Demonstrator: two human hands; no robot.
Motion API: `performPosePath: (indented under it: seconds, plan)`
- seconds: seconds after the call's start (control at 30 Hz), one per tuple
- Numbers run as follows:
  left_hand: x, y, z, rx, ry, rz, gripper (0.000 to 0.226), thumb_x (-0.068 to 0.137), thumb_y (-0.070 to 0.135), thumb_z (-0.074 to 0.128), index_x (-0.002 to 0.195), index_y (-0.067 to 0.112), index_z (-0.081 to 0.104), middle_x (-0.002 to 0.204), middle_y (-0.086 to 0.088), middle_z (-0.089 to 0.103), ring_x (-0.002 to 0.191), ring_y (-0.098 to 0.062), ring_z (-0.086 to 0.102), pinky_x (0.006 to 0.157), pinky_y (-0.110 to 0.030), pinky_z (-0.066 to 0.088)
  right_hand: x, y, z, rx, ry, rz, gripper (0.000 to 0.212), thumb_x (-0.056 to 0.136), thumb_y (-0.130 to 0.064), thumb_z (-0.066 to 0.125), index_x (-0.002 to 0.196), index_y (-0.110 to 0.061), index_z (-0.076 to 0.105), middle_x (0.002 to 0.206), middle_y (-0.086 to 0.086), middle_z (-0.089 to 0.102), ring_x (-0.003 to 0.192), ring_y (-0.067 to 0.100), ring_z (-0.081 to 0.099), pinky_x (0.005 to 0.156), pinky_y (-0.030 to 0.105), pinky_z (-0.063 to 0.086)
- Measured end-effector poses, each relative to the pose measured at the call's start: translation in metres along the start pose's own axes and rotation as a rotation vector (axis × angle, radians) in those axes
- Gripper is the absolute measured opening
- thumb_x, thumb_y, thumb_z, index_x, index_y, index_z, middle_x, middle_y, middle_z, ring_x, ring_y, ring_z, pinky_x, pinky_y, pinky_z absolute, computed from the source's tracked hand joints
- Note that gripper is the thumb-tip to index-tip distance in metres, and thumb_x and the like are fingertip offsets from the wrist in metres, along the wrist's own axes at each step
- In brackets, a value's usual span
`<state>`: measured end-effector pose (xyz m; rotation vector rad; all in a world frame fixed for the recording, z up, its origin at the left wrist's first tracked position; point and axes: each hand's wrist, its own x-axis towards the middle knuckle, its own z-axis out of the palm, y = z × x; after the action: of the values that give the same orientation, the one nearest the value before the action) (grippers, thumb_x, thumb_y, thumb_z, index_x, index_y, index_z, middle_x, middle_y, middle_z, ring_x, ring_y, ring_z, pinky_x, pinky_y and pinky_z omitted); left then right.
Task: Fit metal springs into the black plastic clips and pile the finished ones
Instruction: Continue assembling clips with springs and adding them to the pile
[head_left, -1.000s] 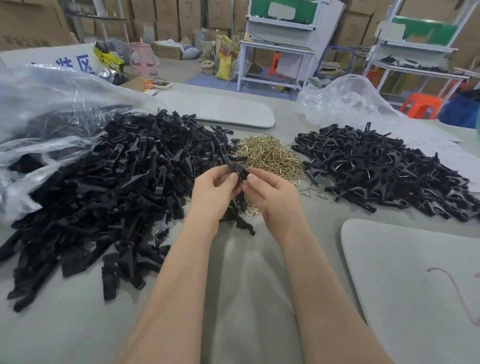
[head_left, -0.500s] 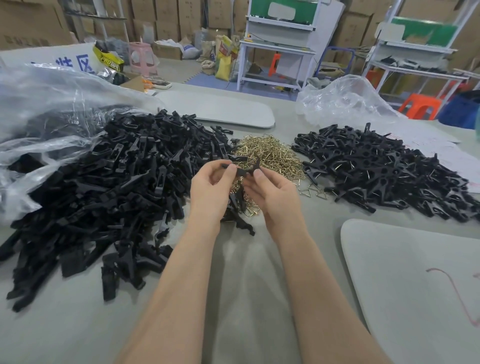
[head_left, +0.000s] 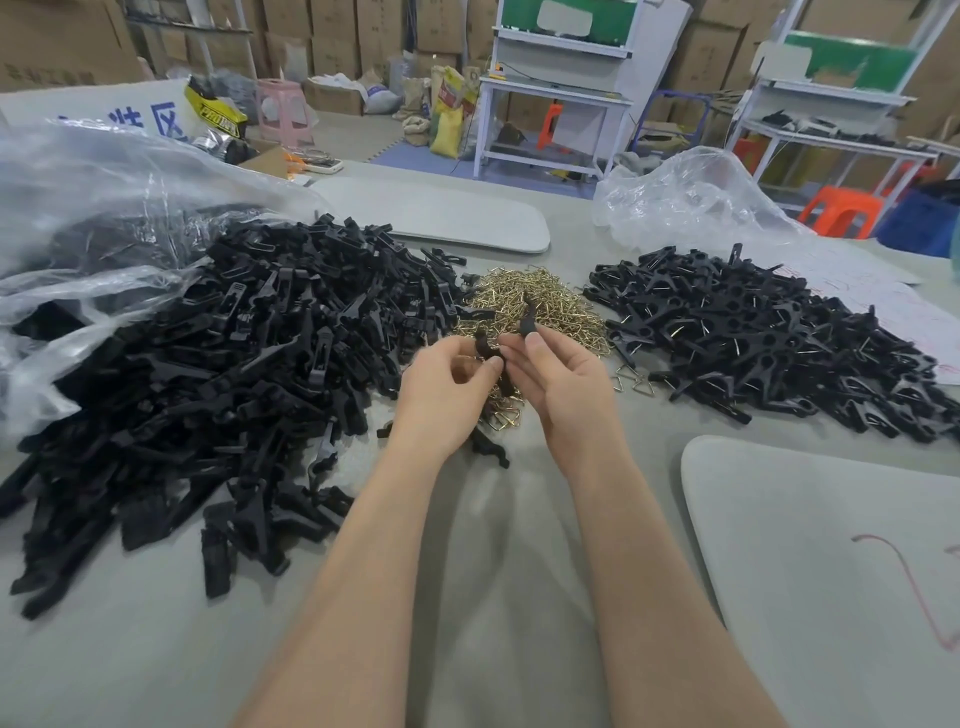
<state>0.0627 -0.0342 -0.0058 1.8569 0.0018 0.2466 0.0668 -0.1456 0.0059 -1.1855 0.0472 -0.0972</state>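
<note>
clear bag (head_left: 104, 171) spills black clip halves (head_left: 234, 364); left hand (head_left: 444, 387) and right hand (head_left: 563, 387) fingers each pinch one.

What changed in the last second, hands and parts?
The hands, bunched on a black clip a second ago, have spread slightly. The left hand pinches one black piece; the right hand pinches a second piece, now tipped upright over the spring pile. Loose-clip pile and finished pile unmoved.

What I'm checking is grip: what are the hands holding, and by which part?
The left hand pinches one black clip piece by its lower end; the right hand pinches a second clip piece by its lower end.
</note>
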Motion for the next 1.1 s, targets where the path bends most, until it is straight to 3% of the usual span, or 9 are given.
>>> performPosePath:
  seconds: [0.07,0.17,0.23,0.33,0.43,0.53,0.7,0.93,1.1]
  plan:
    - [0.000,0.000,0.001,0.005,0.007,0.009,0.008,0.090,0.022,0.061,0.095,0.020,0.067,0.083,0.007,0.066,0.080,-0.008,0.058,0.074,-0.021,0.044,-0.002,0.000,0.001,0.002,-0.015,0.004,0.027,0.097,-0.002,0.046,0.124,0.002,0.052,0.099,0.013,0.067,0.089,0.015,0.066,0.081,0.020,0.055]
    - [-0.001,0.001,0.000,-0.089,0.020,-0.026,0.015,0.092,0.015,0.057,0.086,0.026,0.065,0.080,0.006,0.065,0.078,-0.010,0.057,0.081,-0.032,0.050,-0.003,0.000,0.003,-0.002,-0.024,0.002,0.019,0.097,-0.001,0.047,0.113,-0.005,0.056,0.094,0.009,0.067,0.083,0.012,0.067,0.080,0.019,0.056]
    - [-0.001,0.002,-0.001,-0.147,0.044,-0.043,0.023,0.094,0.011,0.053,0.084,0.029,0.062,0.079,0.004,0.063,0.078,-0.012,0.056,0.089,-0.040,0.051,-0.001,0.002,0.002,-0.160,-0.003,-0.053,0.018,0.096,-0.003,0.049,0.107,-0.012,0.059,0.089,0.002,0.067,0.080,0.011,0.065,0.077,0.021,0.056]
    - [0.000,0.004,-0.001,-0.173,0.033,-0.045,0.021,0.096,0.010,0.049,0.103,0.023,0.064,0.095,-0.004,0.067,0.086,-0.013,0.057,0.096,-0.044,0.049,0.002,0.006,-0.002,-0.463,0.016,-0.169,0.021,0.095,-0.008,0.054,0.109,-0.017,0.066,0.078,-0.015,0.065,0.072,0.002,0.057,0.078,0.031,0.054]
    - [-0.001,0.005,-0.001,-0.157,0.007,-0.018,0.026,0.097,0.009,0.047,0.105,0.027,0.064,0.100,-0.001,0.069,0.094,-0.015,0.061,0.097,-0.042,0.048,0.002,0.009,-0.002,-0.581,-0.023,-0.248,0.024,0.094,-0.007,0.054,0.112,-0.011,0.069,0.072,-0.028,0.064,0.068,-0.012,0.058,0.073,0.013,0.049]
    - [0.000,0.005,0.000,-0.130,-0.011,-0.009,0.027,0.097,0.010,0.047,0.115,0.021,0.064,0.105,0.000,0.068,0.102,-0.015,0.061,0.098,-0.040,0.047,0.002,0.010,0.000,-0.602,-0.033,-0.260,0.025,0.094,-0.006,0.055,0.115,-0.009,0.068,0.084,-0.025,0.064,0.074,-0.011,0.059,0.077,0.013,0.048]
    - [0.001,0.006,0.000,-0.109,-0.012,0.013,0.030,0.097,0.010,0.047,0.121,0.018,0.063,0.108,-0.001,0.068,0.103,-0.016,0.062,0.098,-0.040,0.048,0.003,0.011,-0.002,-0.585,-0.013,-0.238,0.026,0.094,-0.009,0.055,0.118,-0.010,0.066,0.098,-0.007,0.067,0.089,0.006,0.060,0.091,0.031,0.051]
    - [0.002,0.002,0.001,-0.096,-0.012,0.018,0.029,0.097,0.012,0.049,0.122,0.017,0.063,0.107,-0.001,0.068,0.101,-0.017,0.061,0.097,-0.040,0.048,0.005,0.013,-0.004,-0.624,-0.004,-0.272,0.026,0.094,-0.010,0.055,0.116,-0.011,0.067,0.091,-0.014,0.066,0.082,0.000,0.059,0.086,0.025,0.049]
    - [-0.001,0.004,-0.001,-0.214,-0.023,0.042,0.029,0.094,0.012,0.056,0.096,0.039,0.066,0.097,0.002,0.070,0.097,-0.018,0.064,0.096,-0.040,0.050,0.004,0.012,-0.004,-0.622,-0.035,-0.241,0.026,0.095,-0.011,0.052,0.111,-0.020,0.070,0.099,-0.009,0.070,0.094,0.008,0.061,0.093,0.034,0.050]
